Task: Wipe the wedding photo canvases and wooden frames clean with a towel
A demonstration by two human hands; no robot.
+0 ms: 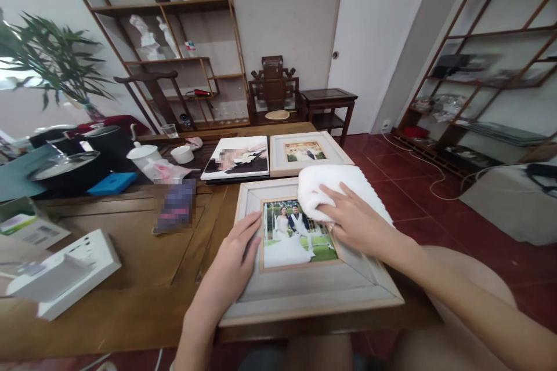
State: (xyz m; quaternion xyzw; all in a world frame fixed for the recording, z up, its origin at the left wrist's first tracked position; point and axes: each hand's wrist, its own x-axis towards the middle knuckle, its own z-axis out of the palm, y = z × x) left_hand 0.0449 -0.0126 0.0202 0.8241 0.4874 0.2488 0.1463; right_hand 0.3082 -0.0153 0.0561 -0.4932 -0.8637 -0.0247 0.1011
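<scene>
A picture frame (304,290) with a pale border and light wooden edges lies flat on the table in front of me, holding a photo (289,237) of a couple outdoors. My left hand (237,255) rests on the frame's left border, fingers stretched out and thumb apart, fingertips near the photo's edge. A folded white towel (343,179) covers the frame's upper right part and hangs past its right side. On top of it, my right hand (352,211) presses with bent fingers gripping the cloth; a ring shows on one finger.
Behind lie a second framed photo (313,156) and a photo album or panel (239,156). At left are a white power strip-like box (82,272), a blue box (112,183), a teapot (143,153), a white cup (181,154) and a dark pot (65,168). The wooden table (143,313) ends close to my legs.
</scene>
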